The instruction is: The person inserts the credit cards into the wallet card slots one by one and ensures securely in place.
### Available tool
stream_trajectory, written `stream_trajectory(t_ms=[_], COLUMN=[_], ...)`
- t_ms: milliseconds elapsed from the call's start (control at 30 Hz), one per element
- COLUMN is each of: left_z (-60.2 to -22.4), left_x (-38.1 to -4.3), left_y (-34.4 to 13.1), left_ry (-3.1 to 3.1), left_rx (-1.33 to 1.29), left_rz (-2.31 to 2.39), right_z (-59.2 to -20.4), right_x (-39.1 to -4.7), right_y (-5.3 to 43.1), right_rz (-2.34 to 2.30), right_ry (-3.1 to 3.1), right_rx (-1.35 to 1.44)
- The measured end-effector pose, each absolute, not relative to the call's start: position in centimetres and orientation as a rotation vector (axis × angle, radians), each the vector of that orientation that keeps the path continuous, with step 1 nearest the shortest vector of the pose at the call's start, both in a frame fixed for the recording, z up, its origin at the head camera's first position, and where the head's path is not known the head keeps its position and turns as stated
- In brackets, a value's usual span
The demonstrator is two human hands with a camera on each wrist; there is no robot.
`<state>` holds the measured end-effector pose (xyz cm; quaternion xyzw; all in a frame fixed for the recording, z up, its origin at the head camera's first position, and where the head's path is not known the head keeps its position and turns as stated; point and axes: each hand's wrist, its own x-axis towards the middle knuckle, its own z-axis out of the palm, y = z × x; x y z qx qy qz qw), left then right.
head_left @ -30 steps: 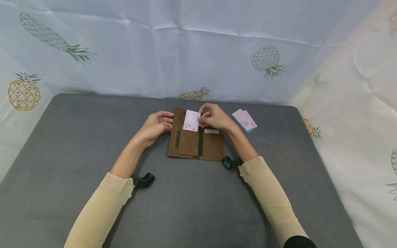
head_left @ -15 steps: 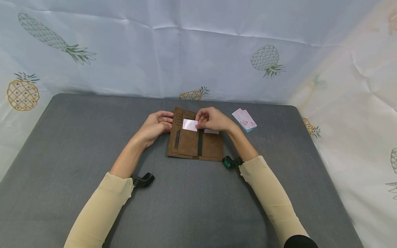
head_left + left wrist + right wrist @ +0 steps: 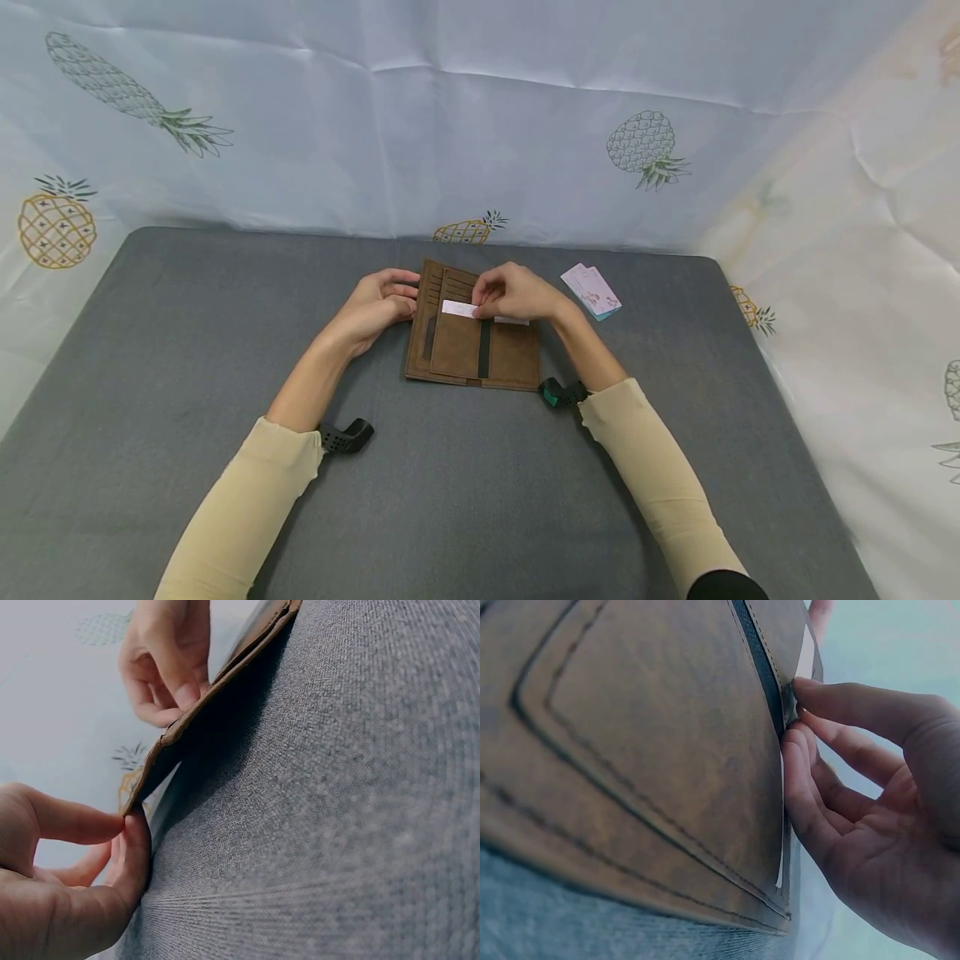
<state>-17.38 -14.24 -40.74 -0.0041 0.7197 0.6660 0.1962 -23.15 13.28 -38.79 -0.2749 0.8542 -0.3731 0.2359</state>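
Note:
A brown wallet (image 3: 456,350) lies spread out on the grey table, a dark strip running down its inner panel. My left hand (image 3: 378,302) pinches the wallet's left edge between thumb and fingers; the left wrist view shows that edge lifted off the cloth. With thumb and fingertips my right hand (image 3: 517,292) pinches the right end of a white card (image 3: 457,308), most of which is hidden in a pocket left of the strip. Right of the strip, a thin band of another card (image 3: 513,320) shows above its pocket, partly under my right hand.
A small pile of pink and bluish cards (image 3: 594,290) lies to the right of the wallet. Behind the grey table (image 3: 465,483) hangs a pale cloth (image 3: 337,150) with pineapple prints. Each wrist bears a black band.
The white card has slid down into the left pocket, from mostly exposed to a narrow strip. My right hand has moved down slightly with it, while my left hand stays in place.

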Motion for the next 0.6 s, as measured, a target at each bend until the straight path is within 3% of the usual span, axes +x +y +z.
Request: stream_trajectory(t_ms=[600], left_z=[-40.8], left_x=[-17.3], left_y=[-14.3], left_ry=[2.022], left_rx=[0.001], left_rz=[1.86], right_z=[-37.3], right_x=[-22.9], right_y=[17.0], right_rz=[-1.213], right_ry=[2.469], right_rx=[-0.626])
